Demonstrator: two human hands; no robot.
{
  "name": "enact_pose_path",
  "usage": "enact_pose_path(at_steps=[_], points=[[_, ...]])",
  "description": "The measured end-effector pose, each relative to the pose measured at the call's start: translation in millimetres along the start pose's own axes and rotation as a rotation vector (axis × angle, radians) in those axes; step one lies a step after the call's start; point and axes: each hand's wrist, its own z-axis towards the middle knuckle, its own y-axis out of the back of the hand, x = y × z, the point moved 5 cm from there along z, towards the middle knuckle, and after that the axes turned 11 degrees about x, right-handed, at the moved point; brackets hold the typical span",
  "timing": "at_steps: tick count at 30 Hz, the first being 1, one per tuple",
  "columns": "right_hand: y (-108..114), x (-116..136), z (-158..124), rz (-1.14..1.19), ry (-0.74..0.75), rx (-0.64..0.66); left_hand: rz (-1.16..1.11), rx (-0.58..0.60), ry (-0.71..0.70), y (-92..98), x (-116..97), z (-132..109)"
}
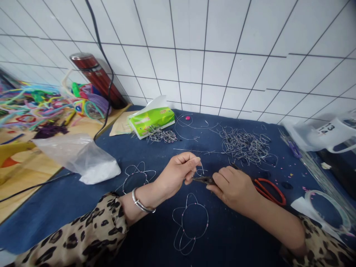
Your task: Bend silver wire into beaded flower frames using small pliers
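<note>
My left hand (178,174) pinches a thin piece of silver wire (200,170) between thumb and fingertips, just above the dark blue cloth (83,207). My right hand (233,187) is closed round red-handled pliers (268,191), and their dark jaws (201,180) reach left to the wire at my left fingertips. Two wire flower shapes with small pink beads lie flat on the cloth: one (190,224) below my hands, another (137,176) to the left of my left wrist.
A heap of bent wire pieces (246,146) lies behind my right hand, a smaller one (161,135) beside a green tissue pack (151,120). At left are a clear plastic bag (80,155), coloured pipe cleaners (41,104), a red flask (97,78). White containers (325,135) stand right.
</note>
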Motion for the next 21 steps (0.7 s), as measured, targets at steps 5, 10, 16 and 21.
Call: enact_pose_path(at_steps=[5,10,16,21], points=[[-1.5,-0.9,1.2,0.142,-0.058,0.056,0.122,-0.002,-0.065,3.5,0.4,0.9],[-5.0,-2.0,0.7,0.253,-0.089,0.145,0.214,-0.010,-0.112,6.8,1.3,2.5],[-3.3,-2.5,1.9,0.388,-0.111,0.220,0.323,-0.004,-0.182,5.0,-3.6,0.1],[-1.4,-3.9,2.9,0.498,-0.149,0.320,0.401,0.029,-0.195,2.3,-6.0,-2.1]])
